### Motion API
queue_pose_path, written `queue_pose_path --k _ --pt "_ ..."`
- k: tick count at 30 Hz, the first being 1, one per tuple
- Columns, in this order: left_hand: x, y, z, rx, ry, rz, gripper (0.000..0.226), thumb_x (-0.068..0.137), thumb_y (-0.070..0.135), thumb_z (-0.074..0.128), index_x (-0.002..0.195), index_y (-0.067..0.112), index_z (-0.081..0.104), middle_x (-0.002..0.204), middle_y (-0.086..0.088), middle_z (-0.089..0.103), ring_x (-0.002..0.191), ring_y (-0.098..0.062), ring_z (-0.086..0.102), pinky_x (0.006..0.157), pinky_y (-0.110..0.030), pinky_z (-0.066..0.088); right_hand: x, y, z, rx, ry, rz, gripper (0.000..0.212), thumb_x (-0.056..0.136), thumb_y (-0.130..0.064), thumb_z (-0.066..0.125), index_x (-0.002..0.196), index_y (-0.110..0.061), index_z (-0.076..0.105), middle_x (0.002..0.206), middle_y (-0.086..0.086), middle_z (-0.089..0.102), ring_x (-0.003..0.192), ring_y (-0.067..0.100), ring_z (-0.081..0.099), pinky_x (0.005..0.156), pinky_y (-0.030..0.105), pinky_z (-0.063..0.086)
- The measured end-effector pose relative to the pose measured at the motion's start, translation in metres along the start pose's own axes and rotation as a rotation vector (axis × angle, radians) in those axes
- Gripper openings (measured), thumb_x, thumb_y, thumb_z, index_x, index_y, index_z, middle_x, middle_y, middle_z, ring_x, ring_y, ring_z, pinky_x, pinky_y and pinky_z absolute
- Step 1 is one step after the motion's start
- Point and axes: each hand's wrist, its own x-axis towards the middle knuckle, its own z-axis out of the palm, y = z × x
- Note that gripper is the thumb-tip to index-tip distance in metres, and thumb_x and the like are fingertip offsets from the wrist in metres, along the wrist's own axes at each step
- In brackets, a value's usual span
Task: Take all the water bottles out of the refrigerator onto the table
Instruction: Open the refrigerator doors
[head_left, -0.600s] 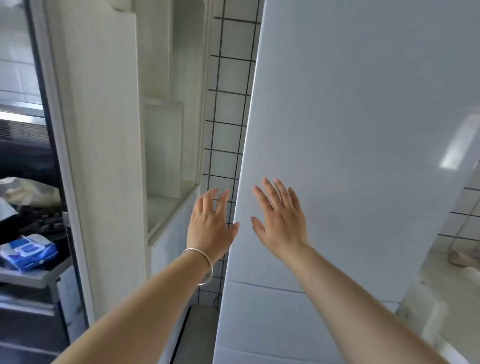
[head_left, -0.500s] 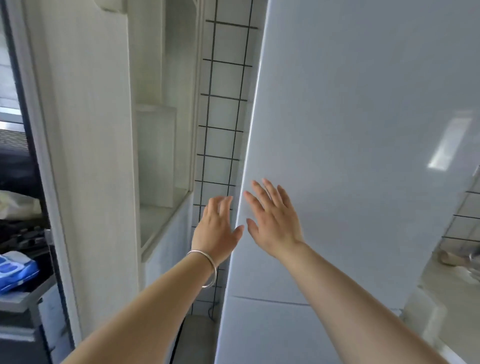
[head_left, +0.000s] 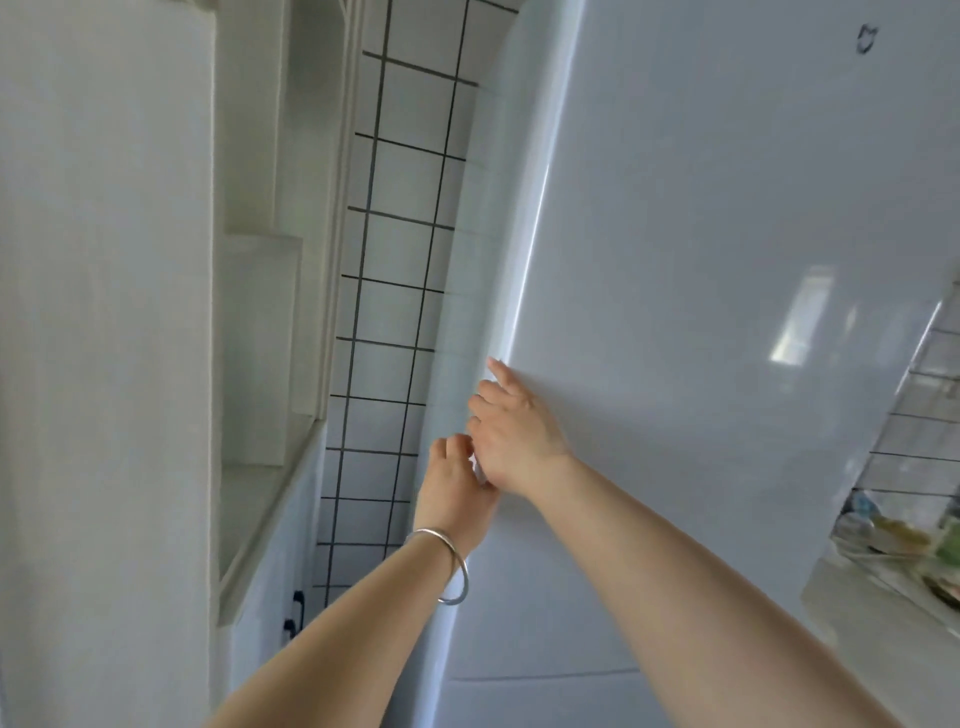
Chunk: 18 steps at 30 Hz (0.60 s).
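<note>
The refrigerator (head_left: 701, 312) was found shut, its white upper door filling the view from 12 to 4 o'clock, and no water bottles could be seen; they were presumably inside, behind that door. The right hand (head_left: 511, 439) was laid at the door's left edge, near the middle of the view, its fingers curled round the edge, with 1 finger pointing up along it. The left hand (head_left: 454, 486), just below at 7 o'clock of the right and touching it, was hooked on the same edge with its fingers bent; how deep either grip reached behind the edge could not be told.

The step in hand was judged to be opening the door. It would best be pulled steadily from the edge, away from the tiled wall (head_left: 395, 312), and swung wide enough for the shelves to be reached.
</note>
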Motion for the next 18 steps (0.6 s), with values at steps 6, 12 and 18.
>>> queue_pose_path --k 6,12,18 --pt "0.009 -0.006 0.005 0.026 -0.073 -0.009 0.013 0.088 0.009 0.049 0.099 0.012 0.045 0.105 -0.009 0.053 0.091 -0.02 0.049 0.068 -0.017 0.029 -0.003 -0.01 -0.004 0.084 0.007 0.126 0.041 0.094 -0.021 0.03 0.12 -0.01 0.06 0.12 0.006 0.059 0.125 0.025 0.04 0.111 0.042 -0.014" --pt "0.01 -0.011 0.008 -0.026 -0.047 -0.013 0.009 0.084 0.01 0.05 0.088 0.014 0.044 0.097 -0.005 0.054 0.07 -0.008 0.045 0.055 -0.012 0.037 -0.003 -0.016 -0.001 0.032 -0.004 0.157 0.035 0.086 -0.031 0.042 0.1 -0.022 0.072 0.097 -0.007 0.067 0.108 0.015 0.055 0.116 0.041 0.009" --pt "0.005 -0.014 0.01 0.003 -0.018 0.016 0.008 0.083 0.013 0.051 0.088 0.014 0.045 0.088 0.003 0.05 0.072 -0.012 0.048 0.053 -0.013 0.036 -0.012 -0.017 0.002 -0.026 0.139 0.144 0.035 0.083 -0.03 0.041 0.094 -0.022 0.073 0.092 -0.006 0.067 0.104 0.015 0.056 0.116 0.038 0.016"
